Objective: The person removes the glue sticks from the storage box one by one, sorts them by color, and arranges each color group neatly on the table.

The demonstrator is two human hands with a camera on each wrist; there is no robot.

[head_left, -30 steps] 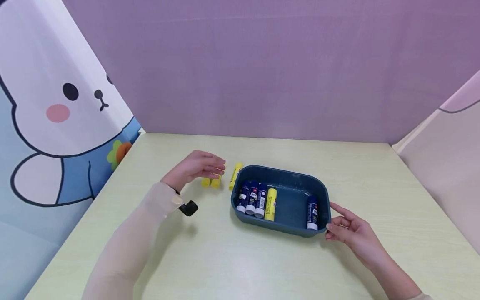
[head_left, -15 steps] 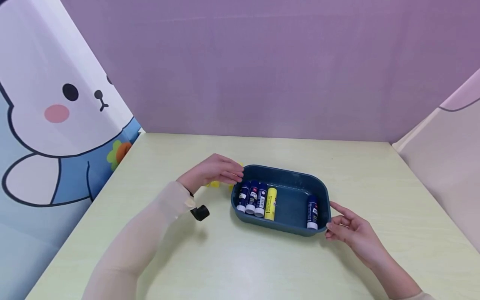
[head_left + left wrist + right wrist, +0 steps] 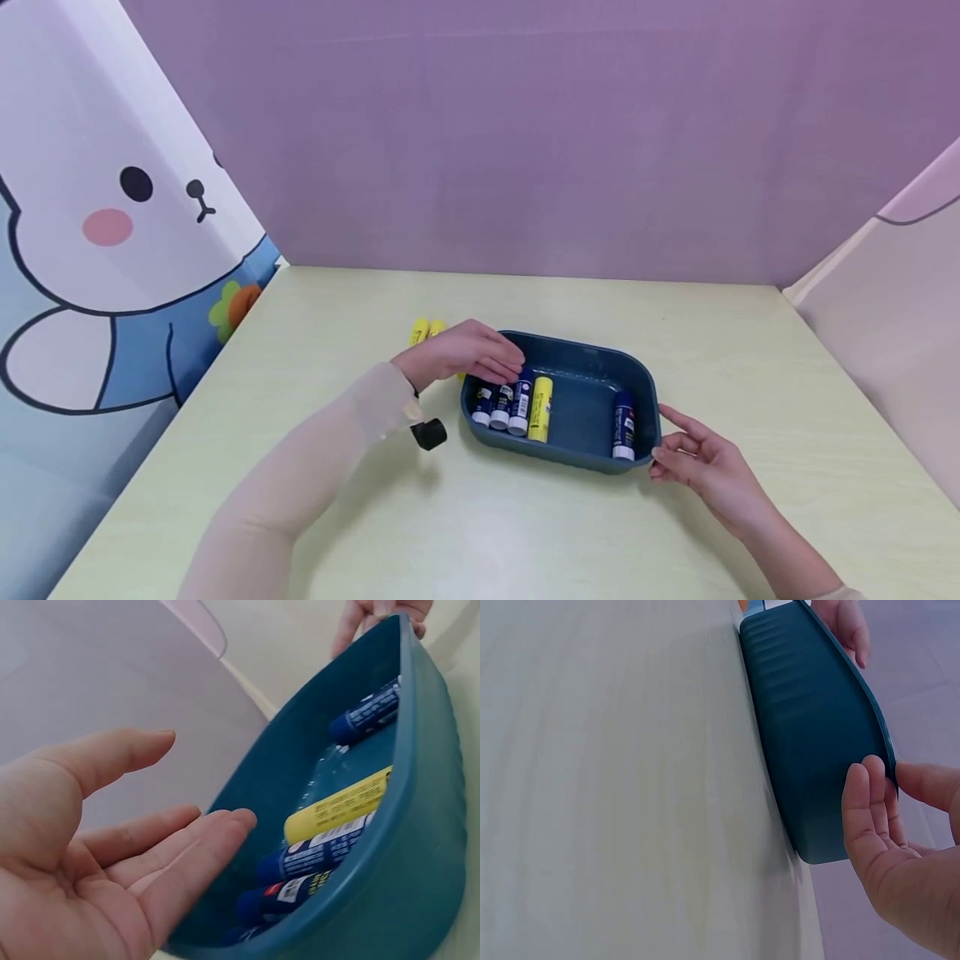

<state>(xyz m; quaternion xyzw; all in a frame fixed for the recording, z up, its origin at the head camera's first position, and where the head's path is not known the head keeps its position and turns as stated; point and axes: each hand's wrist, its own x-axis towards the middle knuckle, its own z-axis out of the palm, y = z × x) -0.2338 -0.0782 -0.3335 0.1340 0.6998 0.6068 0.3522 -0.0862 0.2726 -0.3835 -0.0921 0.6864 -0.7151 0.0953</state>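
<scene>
Pinching the tray (image 3: 588, 414) on a pale table (image 3: 540, 533) before a purple backdrop (image 3: 525, 142), the right hand (image 3: 708, 471) faces the spread left hand (image 3: 472, 350)

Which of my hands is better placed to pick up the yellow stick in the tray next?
Probably your left hand: it's empty, fingers extended over the tray, near the yellow stick. Your right hand pinches the tray's right end, farther from that stick.
</scene>
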